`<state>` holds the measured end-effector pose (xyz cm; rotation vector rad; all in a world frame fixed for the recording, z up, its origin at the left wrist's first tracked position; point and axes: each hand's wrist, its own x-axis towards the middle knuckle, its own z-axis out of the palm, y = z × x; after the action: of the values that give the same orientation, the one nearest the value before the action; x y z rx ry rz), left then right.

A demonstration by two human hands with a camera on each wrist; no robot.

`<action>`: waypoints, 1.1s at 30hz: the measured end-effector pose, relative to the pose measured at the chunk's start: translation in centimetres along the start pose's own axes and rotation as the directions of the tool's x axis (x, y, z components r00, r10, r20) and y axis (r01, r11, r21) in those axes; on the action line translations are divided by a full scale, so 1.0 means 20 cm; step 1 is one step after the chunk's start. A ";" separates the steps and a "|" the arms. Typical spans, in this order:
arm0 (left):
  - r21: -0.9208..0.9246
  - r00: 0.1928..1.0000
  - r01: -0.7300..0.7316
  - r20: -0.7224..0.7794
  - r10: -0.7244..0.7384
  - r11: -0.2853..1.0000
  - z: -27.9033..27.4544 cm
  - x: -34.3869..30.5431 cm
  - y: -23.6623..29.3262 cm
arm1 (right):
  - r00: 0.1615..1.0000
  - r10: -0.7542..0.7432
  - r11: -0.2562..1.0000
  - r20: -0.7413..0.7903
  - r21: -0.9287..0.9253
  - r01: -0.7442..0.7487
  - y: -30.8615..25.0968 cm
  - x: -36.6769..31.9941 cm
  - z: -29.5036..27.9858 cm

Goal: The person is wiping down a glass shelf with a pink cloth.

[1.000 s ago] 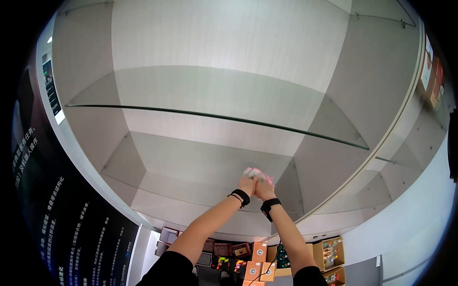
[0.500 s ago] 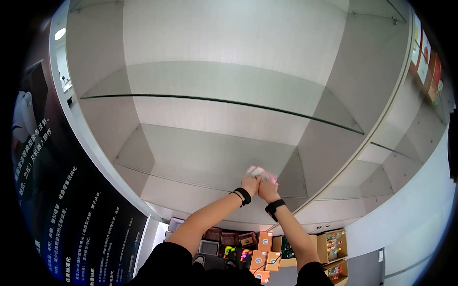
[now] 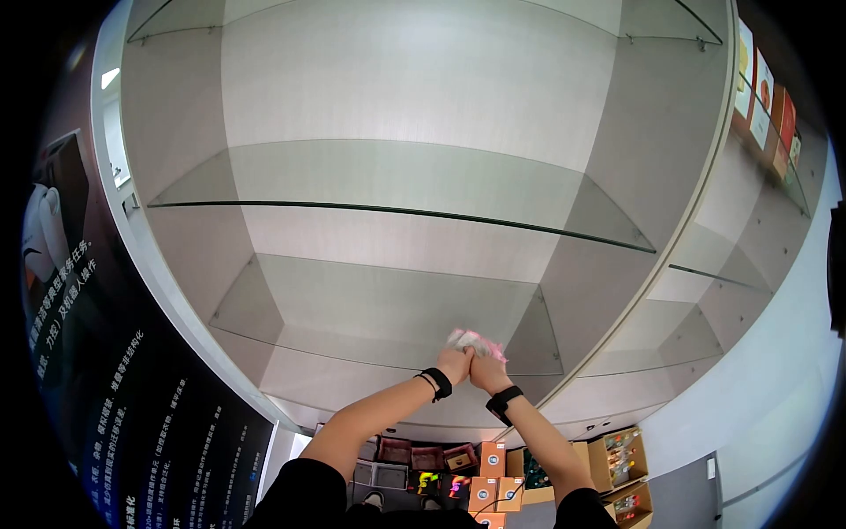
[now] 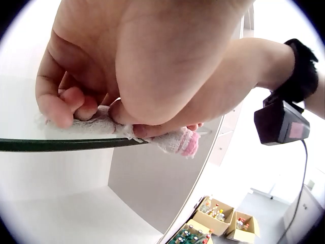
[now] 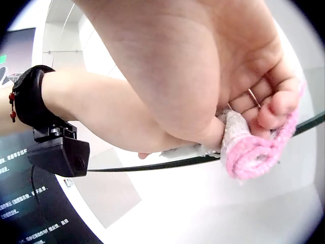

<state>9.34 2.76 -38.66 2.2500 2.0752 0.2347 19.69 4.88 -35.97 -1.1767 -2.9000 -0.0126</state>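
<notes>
While the left hand [image 3: 456, 363] and right hand [image 3: 489, 374] are pinching the pink-edged cloth [image 3: 480, 343] at the glass shelf edge [image 4: 61, 145] beneath them, the person is seemingly wiping; the next stroke is calling for even pressure.

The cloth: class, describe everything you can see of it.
The cloth is off-white with a pink border, soft and loosely woven or knitted by its look, with a fuzzy, frayed surface. It is bunched up lengthwise, and one pink-edged end is curled into a roll. Both the left hand and the right hand grip it at the front edge of a glass shelf. Fingers hide part of it.
</notes>
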 end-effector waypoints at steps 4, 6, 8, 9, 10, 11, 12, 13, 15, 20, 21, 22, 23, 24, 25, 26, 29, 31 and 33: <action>-0.103 0.999 0.023 -0.023 -0.025 0.994 0.00 0.01 0.00 | 0.995 0.028 0.999 0.092 0.019 -0.030 0.00 0.02 0.01; -0.123 0.999 0.026 -0.034 -0.030 0.992 0.02 0.02 -0.01 | 0.999 0.000 0.999 0.036 -0.045 0.001 0.00 0.02 0.01; -0.152 0.997 -0.032 -0.076 0.021 0.988 0.05 0.02 -0.03 | 1.000 -0.001 1.000 0.021 -0.023 0.001 0.02 0.04 0.05; -0.158 0.998 -0.031 -0.064 0.021 0.987 0.05 0.03 -0.03 | 1.000 -0.005 1.000 0.002 -0.006 0.005 0.02 0.04 0.06; -0.156 0.998 -0.022 -0.054 0.014 0.987 0.06 0.04 -0.03 | 1.000 -0.003 1.000 0.016 0.002 0.003 0.02 0.04 0.08; -0.155 0.999 -0.013 -0.044 0.006 0.988 0.07 0.04 -0.03 | 1.000 0.003 1.000 -0.008 0.008 -0.002 0.03 0.04 0.09; -0.162 1.000 -0.010 -0.031 0.006 0.987 0.07 0.04 -0.03 | 0.999 0.009 1.000 -0.033 0.013 -0.008 0.03 0.04 0.09; -0.158 0.999 -0.008 -0.037 0.002 0.987 0.07 0.04 -0.03 | 1.000 0.020 1.000 0.008 -0.002 -0.020 0.03 0.04 0.09; -0.138 0.998 -0.014 -0.059 0.005 0.990 0.05 0.03 -0.03 | 0.999 0.034 0.999 0.009 0.002 -0.034 0.03 0.05 0.08; -0.115 1.000 0.012 -0.024 -0.015 0.993 -0.01 0.02 -0.02 | 0.998 0.060 0.998 -0.004 -0.007 -0.060 0.01 0.05 0.06; -0.109 0.999 0.002 -0.038 -0.006 0.994 -0.01 0.02 -0.02 | 0.997 0.071 0.997 -0.012 -0.008 -0.071 0.00 0.05 0.05; -0.108 0.999 0.002 -0.037 -0.006 0.994 -0.01 0.02 -0.02 | 0.996 0.083 0.996 -0.020 -0.010 -0.084 0.00 0.05 0.04; -0.097 0.999 -0.004 -0.046 0.000 0.995 -0.01 0.01 -0.02 | 0.996 0.084 0.996 -0.019 -0.008 -0.084 0.00 0.05 0.04; -0.087 0.998 -0.010 -0.055 0.005 0.996 0.00 0.01 -0.02 | 0.997 0.081 0.996 0.001 -0.034 -0.081 -0.01 0.05 0.04; -0.087 0.999 -0.010 -0.053 0.005 0.996 0.00 0.01 -0.02 | 0.997 0.078 0.995 0.022 -0.059 -0.077 -0.01 0.05 0.03; -0.066 0.999 -0.005 -0.048 0.002 0.998 0.01 0.01 -0.02 | 0.997 0.078 0.995 0.024 -0.057 -0.077 -0.01 0.05 0.03; -0.035 0.999 0.001 -0.037 -0.002 0.999 0.01 0.01 -0.02 | 0.997 0.075 0.996 0.002 -0.049 -0.075 -0.02 0.03 0.02; -0.025 0.999 0.003 -0.032 -0.003 1.000 0.03 0.02 -0.03 | 0.999 0.033 0.994 -0.037 -0.099 -0.037 -0.02 0.03 0.03; -0.019 0.998 -0.017 -0.065 0.016 1.000 0.06 0.03 -0.03 | 0.998 0.032 0.996 -0.054 -0.082 -0.036 -0.01 0.04 0.05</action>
<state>8.90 3.39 -39.85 2.2789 2.0761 0.3313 19.01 5.23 -36.92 -1.2184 -2.8594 -0.1624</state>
